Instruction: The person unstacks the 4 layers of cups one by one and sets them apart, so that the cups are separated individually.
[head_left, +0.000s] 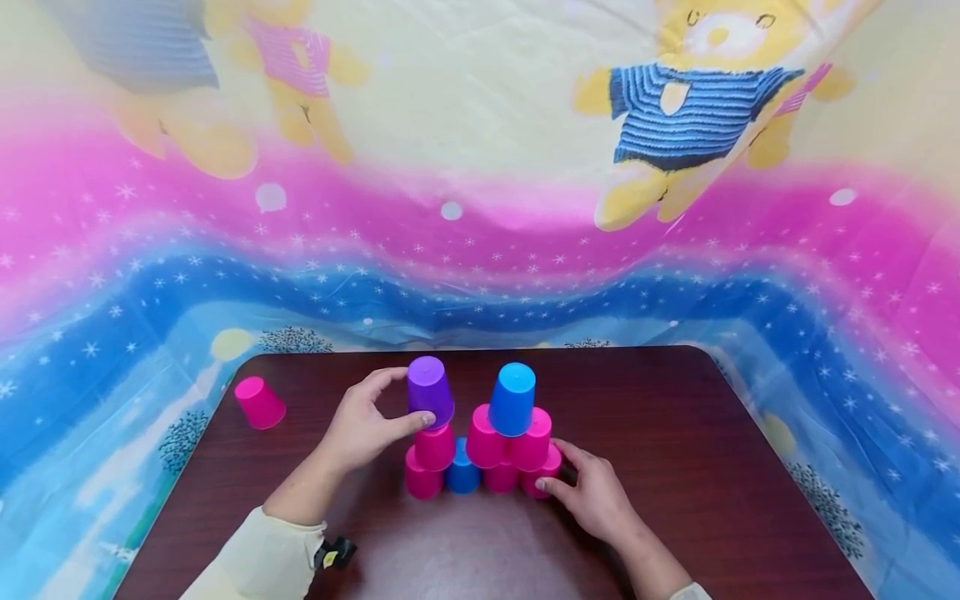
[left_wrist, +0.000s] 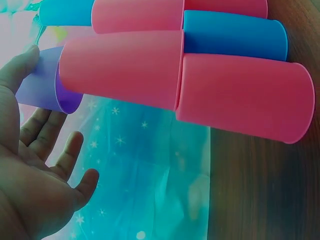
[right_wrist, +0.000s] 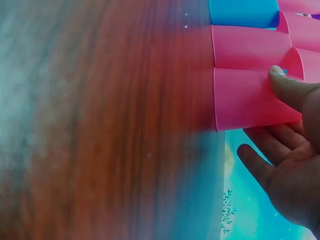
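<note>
My left hand (head_left: 365, 423) pinches an upside-down purple cup (head_left: 430, 390) between thumb and fingers. The purple cup is at the top of a pink cup (head_left: 435, 450) on the left of a cup stack; its open rim shows in the left wrist view, and I cannot tell whether it bears fully on the pink one. My right hand (head_left: 597, 493) has its thumb and fingers on both sides of the bottom right pink cup (right_wrist: 245, 97). A light blue cup (head_left: 513, 402) tops two pink cups on the right. The bottom row holds several pink cups and a blue one (head_left: 462, 468).
A lone pink cup (head_left: 259, 404) stands upside down at the far left of the dark wooden table (head_left: 660, 400). Behind and beside the table hangs a printed cloth (head_left: 487, 242) with bears and snowflakes. A black strap (head_left: 335, 552) is on the left wrist.
</note>
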